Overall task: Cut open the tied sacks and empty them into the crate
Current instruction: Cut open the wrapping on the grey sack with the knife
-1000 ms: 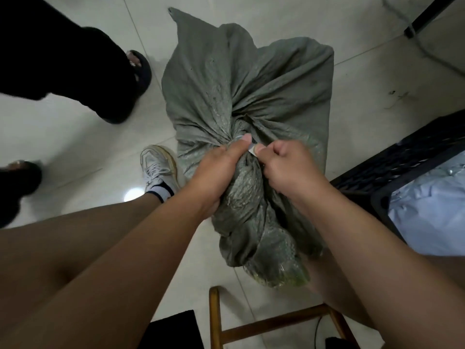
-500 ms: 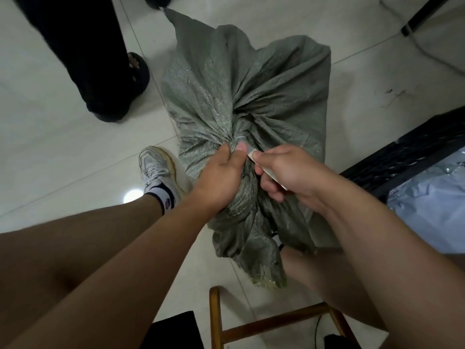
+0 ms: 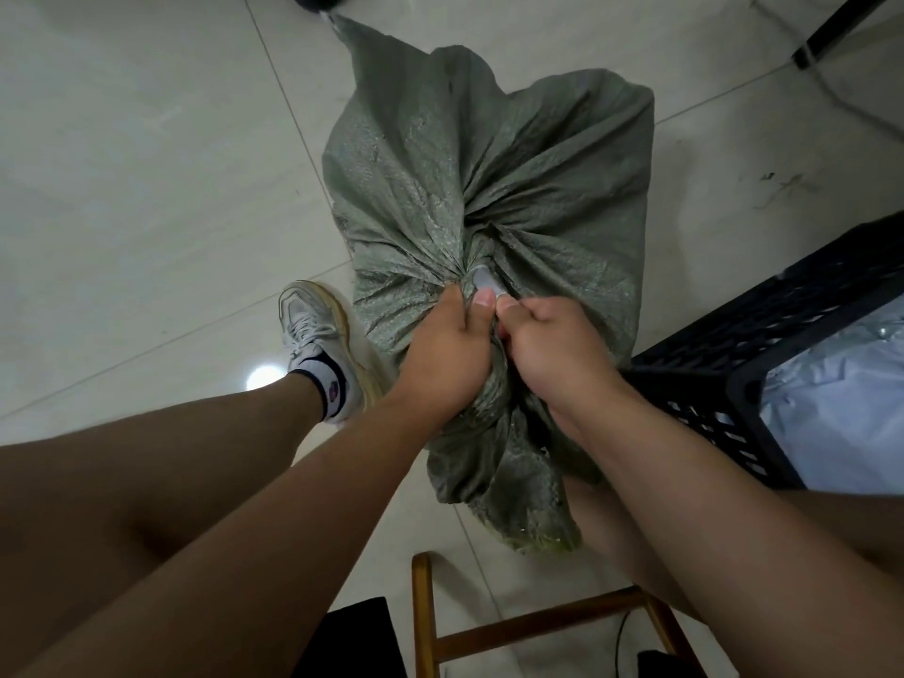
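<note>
Your left hand (image 3: 442, 352) clamps tied sack (image 3: 469, 188) neck; right hand (image 3: 553, 345) fisted beside it, contents unclear. Black crate (image 3: 724, 354) at 3 o'clock holds pale bags (image 3: 846, 423).

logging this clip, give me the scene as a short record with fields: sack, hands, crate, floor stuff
sack: grey-green woven sack, neck bunched and tied
left hand: left hand gripping the bunched neck
right hand: right hand closed at the tie, tool hidden
tie: pale band just above the thumbs
crate: black lattice crate to the right, pale bags inside
floor: light tiles, white sneaker left of sack, wooden stool frame below
</note>
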`<state>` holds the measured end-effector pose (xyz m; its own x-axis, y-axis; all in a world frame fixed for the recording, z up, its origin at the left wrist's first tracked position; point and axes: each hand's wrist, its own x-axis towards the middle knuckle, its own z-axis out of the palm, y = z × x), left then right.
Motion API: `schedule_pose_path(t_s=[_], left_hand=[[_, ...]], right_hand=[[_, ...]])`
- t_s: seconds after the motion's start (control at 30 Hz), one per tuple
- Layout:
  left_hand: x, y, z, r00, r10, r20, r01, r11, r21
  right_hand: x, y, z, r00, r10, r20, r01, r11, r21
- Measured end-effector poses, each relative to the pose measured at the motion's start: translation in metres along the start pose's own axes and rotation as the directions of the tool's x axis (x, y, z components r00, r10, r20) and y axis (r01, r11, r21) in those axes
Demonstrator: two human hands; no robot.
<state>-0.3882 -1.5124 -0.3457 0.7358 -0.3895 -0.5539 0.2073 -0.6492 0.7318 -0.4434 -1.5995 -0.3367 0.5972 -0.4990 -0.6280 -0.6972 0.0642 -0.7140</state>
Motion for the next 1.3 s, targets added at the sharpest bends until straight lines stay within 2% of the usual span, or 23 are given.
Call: schedule_pose_path(t_s=[0.13,0.37,0.6,0.93,1.3], left_hand=[[-0.002,-0.001,0.003,1.0,-0.017,-0.024,0.017,1.0,-0.012],[-0.002,0.001,0.005,0.998,-0.057,-0.035,0.056,0.998,-0.043],[-0.003,0.007,0.006,0.999,-0.019,-0.043,0.024,0.992,0.121],[-0.002,0.007,0.005,0.999,0.033,-0.037,-0.025,0.98,0.198],[0.002,0.011,0.01,0.998,0.051,-0.047,-0.034,0.953,0.302]], right_hand=[[0.001,0.003,0.005,0.996,-0.069,-0.051,0.067,0.996,-0.054],[0.003,0.001,0.004,0.991,-0.107,-0.079,0.093,0.983,-0.16],[0.003,0.002,0.003,0.98,-0.165,-0.11,0.121,0.937,-0.327],[0.007,0.003,0.003,0.99,-0.096,-0.104,0.075,0.979,-0.188],[0.007,0.001,0.0,0.985,-0.131,-0.111,0.107,0.974,-0.199]])
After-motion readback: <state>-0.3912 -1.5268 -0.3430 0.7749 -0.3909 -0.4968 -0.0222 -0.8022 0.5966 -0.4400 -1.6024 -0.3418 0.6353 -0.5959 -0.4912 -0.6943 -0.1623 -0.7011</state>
